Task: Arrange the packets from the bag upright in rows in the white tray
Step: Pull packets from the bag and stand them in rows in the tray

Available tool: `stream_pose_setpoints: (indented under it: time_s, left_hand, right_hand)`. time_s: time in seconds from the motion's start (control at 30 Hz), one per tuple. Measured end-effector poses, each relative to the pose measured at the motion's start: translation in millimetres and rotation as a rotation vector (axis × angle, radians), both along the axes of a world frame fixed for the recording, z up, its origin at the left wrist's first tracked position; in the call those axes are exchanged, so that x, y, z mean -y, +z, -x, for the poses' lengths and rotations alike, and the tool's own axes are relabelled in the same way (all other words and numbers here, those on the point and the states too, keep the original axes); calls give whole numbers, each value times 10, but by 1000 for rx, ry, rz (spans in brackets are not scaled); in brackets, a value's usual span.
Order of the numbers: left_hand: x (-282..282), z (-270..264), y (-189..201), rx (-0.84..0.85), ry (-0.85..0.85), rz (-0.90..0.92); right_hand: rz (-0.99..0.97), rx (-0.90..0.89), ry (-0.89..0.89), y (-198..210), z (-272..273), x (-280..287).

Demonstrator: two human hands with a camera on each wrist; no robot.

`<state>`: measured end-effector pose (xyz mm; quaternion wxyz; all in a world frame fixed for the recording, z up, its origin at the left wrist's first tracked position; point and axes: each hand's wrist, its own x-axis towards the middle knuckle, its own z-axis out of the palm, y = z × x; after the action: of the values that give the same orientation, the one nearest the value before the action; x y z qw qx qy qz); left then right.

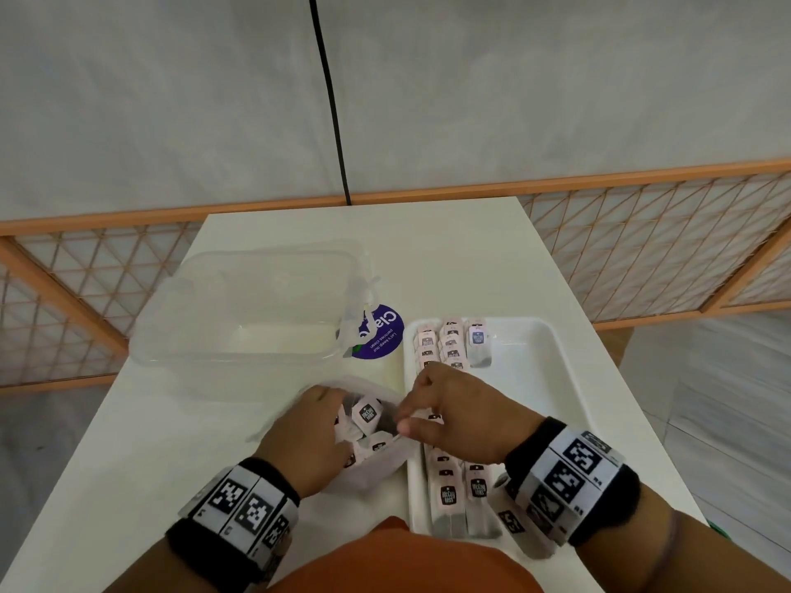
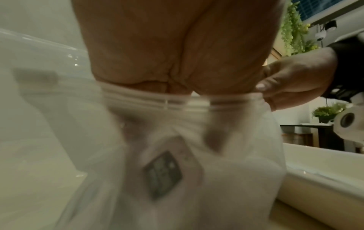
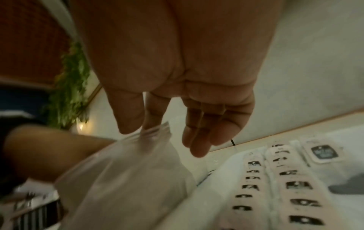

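Observation:
A clear zip bag [image 1: 376, 460] with several white tea packets [image 1: 367, 413] inside lies on the table just left of the white tray [image 1: 552, 378]. My right hand [image 1: 402, 421] pinches the bag's right rim [image 3: 155, 130] between thumb and forefinger; its other fingers hang loose. My left hand [image 1: 338, 400] reaches into the bag mouth, and the rim [image 2: 167, 101] hides its fingers, so any hold on a packet [image 2: 163, 174] cannot be made out. Upright packets [image 1: 449, 340] stand in rows along the tray's left side, more [image 1: 449, 494] at its near end.
An open clear plastic tub [image 1: 244, 310] stands behind the bag, with a round purple sticker [image 1: 385, 336] beside it. The tray's right half [image 1: 530, 421] is bare. The white table [image 1: 428, 258] ends at a lattice screen [image 1: 642, 250] behind.

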<state>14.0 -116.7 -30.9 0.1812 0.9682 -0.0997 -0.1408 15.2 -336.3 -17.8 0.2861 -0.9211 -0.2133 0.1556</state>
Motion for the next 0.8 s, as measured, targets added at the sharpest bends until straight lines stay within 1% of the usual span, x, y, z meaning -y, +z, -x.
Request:
stream_pose_setpoints:
  time_s: [0.07, 0.1, 0.2, 0.33, 0.47, 0.57, 0.63, 0.8]
  left_hand:
    - [14, -28, -35, 4, 27, -57]
    - [19, -45, -57, -1, 28, -87]
    - [30, -86, -97, -25, -6, -207]
    - [30, -131, -128, -57, -62, -346]
    - [22, -161, -120, -4, -126, -452]
    - [33, -169, -102, 16, -167, -457]
    - [49, -162, -40, 21, -172, -414]
    - [26, -112, 155, 80, -117, -114]
  right_hand:
    - [100, 65, -1, -38, 20, -6]
    - [118, 92, -7, -47, 26, -10]
    - [119, 128, -13, -49, 37, -31]
    - [117, 134, 9, -23, 52, -61]
    - [119, 135, 4, -32, 67, -47]
    - [122, 131, 2, -40, 75, -31]
    - [125, 132, 3, -47, 75, -18]
    - [91, 139, -26, -67, 66, 1]
